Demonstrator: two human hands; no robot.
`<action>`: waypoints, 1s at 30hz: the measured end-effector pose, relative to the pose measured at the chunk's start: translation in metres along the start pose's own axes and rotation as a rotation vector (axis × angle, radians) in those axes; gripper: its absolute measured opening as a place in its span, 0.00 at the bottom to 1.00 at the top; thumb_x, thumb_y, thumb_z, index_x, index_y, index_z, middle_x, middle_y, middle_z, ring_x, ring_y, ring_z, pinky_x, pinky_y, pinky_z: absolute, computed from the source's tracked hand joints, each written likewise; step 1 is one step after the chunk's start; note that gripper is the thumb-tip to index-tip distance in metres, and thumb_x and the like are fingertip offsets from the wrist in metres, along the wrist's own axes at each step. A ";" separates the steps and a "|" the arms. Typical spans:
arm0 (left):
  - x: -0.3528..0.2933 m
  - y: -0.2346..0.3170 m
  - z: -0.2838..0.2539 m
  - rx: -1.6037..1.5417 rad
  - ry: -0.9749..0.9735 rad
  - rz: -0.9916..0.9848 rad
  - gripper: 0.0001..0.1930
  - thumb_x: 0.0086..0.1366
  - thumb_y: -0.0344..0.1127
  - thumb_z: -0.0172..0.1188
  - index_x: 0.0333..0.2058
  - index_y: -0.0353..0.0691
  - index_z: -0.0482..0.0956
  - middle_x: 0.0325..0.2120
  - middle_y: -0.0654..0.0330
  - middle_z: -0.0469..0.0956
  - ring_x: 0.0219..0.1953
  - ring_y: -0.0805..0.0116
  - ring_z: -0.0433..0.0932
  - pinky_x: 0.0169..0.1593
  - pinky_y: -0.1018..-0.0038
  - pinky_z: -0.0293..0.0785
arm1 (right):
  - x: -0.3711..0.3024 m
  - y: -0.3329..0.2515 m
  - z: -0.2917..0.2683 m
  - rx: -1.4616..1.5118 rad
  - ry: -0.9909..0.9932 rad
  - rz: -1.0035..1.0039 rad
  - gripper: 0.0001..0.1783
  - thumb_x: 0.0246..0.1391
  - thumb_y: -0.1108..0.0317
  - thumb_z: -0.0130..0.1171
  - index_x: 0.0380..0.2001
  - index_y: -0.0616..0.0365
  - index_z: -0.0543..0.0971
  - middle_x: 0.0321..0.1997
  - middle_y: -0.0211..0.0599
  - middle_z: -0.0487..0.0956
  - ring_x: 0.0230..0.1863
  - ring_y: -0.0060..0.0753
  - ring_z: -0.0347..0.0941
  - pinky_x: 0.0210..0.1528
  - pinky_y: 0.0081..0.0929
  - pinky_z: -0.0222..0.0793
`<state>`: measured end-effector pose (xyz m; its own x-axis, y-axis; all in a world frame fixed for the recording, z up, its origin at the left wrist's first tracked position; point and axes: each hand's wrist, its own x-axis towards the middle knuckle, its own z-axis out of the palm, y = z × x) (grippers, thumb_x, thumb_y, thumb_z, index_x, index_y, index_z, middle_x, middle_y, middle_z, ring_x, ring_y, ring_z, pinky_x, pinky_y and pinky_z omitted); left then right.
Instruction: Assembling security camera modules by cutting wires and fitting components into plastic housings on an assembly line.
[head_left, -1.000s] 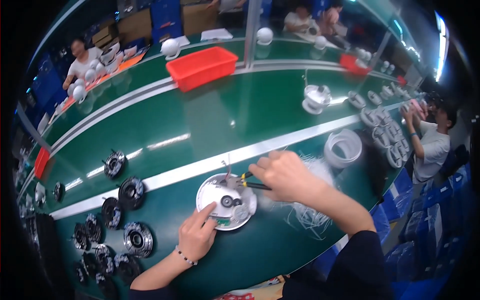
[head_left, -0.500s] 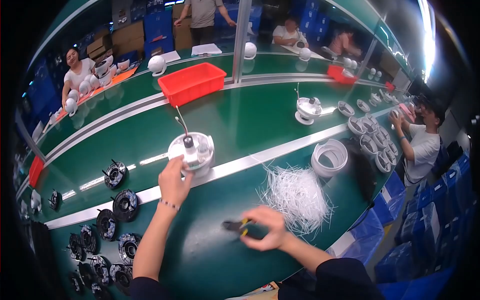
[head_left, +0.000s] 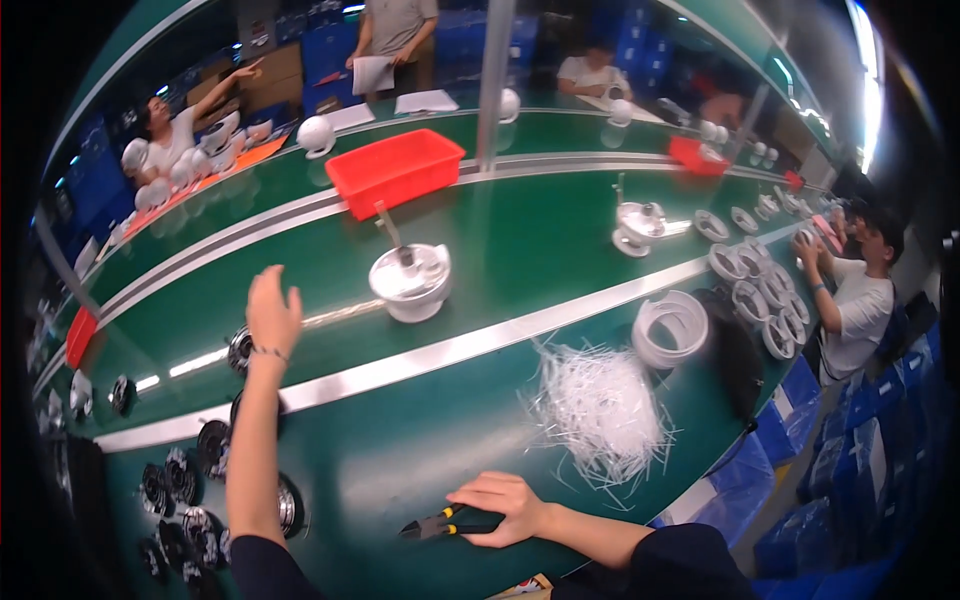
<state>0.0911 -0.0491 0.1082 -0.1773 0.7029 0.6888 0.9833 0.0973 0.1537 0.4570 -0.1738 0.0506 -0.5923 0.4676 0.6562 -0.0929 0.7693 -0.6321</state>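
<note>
Over the conveyor's near side my left hand (head_left: 273, 312) is held out, fingers extended and a bracelet on its wrist. It grips nothing; a black ring-shaped part (head_left: 239, 351) lies partly hidden beside it. Low in the middle, my right hand (head_left: 508, 508) closes on the yellow-and-black handles of diagonal cutters (head_left: 432, 526), jaws pointing left just at the bench. To the right of my left hand, a white round housing (head_left: 410, 288) with wires standing up from it sits on the belt, touched by neither hand.
A heap of white plastic strips (head_left: 605, 415) and stacked white rings (head_left: 670, 328) lie on the bench at right. Black ring parts (head_left: 180, 475) cluster at lower left. A red bin (head_left: 395, 172) stands across the belt. A co-worker (head_left: 860, 285) handles parts at far right.
My left hand has let go of the white housing and moved left. The housing now sits farther onto the belt. My right hand has lowered with the cutters toward the bench.
</note>
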 end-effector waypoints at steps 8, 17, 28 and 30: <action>-0.029 -0.156 0.018 -0.093 -0.286 -0.828 0.36 0.48 0.48 0.58 0.47 0.23 0.62 0.44 0.35 0.68 0.48 0.45 0.69 0.51 0.62 0.65 | 0.007 0.003 -0.003 -0.110 -0.019 0.026 0.24 0.21 0.70 0.65 0.32 0.61 0.77 0.28 0.38 0.76 0.23 0.33 0.71 0.25 0.24 0.66; -0.029 -0.120 0.027 -0.271 -0.479 -0.956 0.29 0.39 0.39 0.67 0.43 0.33 0.73 0.40 0.48 0.75 0.44 0.59 0.74 0.49 0.72 0.68 | 0.005 0.001 0.003 -0.183 -0.006 0.056 0.23 0.20 0.69 0.66 0.30 0.60 0.77 0.26 0.37 0.76 0.22 0.34 0.71 0.26 0.23 0.67; -0.033 -0.097 -0.047 -0.902 -0.242 -0.560 0.18 0.49 0.22 0.59 0.41 0.32 0.71 0.34 0.57 0.76 0.39 0.72 0.73 0.43 0.77 0.70 | 0.005 0.008 0.007 -0.181 -0.041 0.052 0.23 0.18 0.69 0.66 0.28 0.62 0.76 0.25 0.38 0.75 0.23 0.34 0.71 0.26 0.24 0.67; -0.040 -0.062 -0.130 -0.779 -0.305 -0.484 0.21 0.50 0.21 0.57 0.45 0.29 0.67 0.40 0.56 0.73 0.43 0.70 0.71 0.47 0.76 0.66 | 0.007 0.001 0.005 -0.171 -0.075 0.023 0.23 0.18 0.69 0.66 0.28 0.63 0.76 0.25 0.40 0.75 0.23 0.36 0.71 0.27 0.25 0.66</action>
<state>0.0319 -0.1754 0.1632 -0.4299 0.8729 0.2308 0.4843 0.0071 0.8749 0.4492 -0.1721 0.0529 -0.6512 0.4575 0.6056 0.0551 0.8243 -0.5635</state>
